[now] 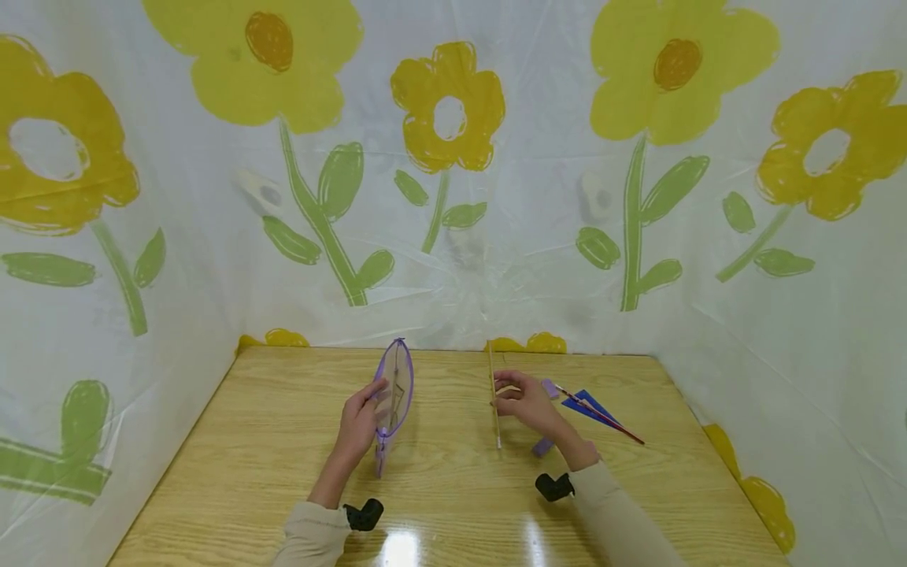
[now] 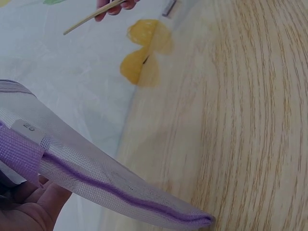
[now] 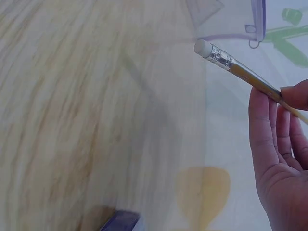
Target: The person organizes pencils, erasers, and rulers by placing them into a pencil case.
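Fingers of our right hand pinch the pencil, our left hand grips the mesh pouch, both toward the table's far edge; we should pinch lightly, hold the pouch steady.

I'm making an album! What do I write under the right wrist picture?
A right hand pinches a pencil with a white eraser above a wooden table.

The left wrist view cuts off the pouch, its label too blurred for reading; the right cuts the pencil.
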The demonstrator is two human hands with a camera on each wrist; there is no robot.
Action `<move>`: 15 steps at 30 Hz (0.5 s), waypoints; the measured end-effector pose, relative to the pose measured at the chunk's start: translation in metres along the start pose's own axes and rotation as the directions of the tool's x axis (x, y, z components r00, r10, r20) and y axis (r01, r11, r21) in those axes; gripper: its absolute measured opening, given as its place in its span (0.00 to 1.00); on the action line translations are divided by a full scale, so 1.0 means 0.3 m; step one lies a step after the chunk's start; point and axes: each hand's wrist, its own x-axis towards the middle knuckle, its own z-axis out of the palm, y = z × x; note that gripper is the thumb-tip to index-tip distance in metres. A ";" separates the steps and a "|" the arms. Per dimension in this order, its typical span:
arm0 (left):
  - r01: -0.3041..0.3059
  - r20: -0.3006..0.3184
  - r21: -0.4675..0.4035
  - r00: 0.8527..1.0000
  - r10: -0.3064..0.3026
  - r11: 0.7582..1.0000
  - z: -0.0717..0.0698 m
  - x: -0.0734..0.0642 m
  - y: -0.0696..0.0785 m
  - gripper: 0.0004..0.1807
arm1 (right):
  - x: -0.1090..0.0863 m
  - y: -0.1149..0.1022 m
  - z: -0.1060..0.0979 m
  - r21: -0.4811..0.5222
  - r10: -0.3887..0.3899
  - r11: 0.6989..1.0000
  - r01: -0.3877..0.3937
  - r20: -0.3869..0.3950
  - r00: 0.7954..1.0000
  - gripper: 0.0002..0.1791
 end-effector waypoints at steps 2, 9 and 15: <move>0.002 -0.001 -0.001 1.000 -0.002 1.000 0.001 -0.001 0.001 0.26 | 0.004 -0.008 0.007 0.002 0.001 1.000 -0.001 -0.004 1.000 0.28; 0.020 0.013 -0.013 1.000 -0.020 1.000 0.000 0.001 -0.006 0.26 | 0.026 -0.037 0.033 0.020 -0.012 1.000 0.012 0.001 1.000 0.29; 0.003 0.004 -0.010 1.000 -0.003 1.000 0.001 0.002 -0.006 0.26 | 0.054 -0.052 0.056 0.025 -0.028 0.999 0.028 -0.004 1.000 0.29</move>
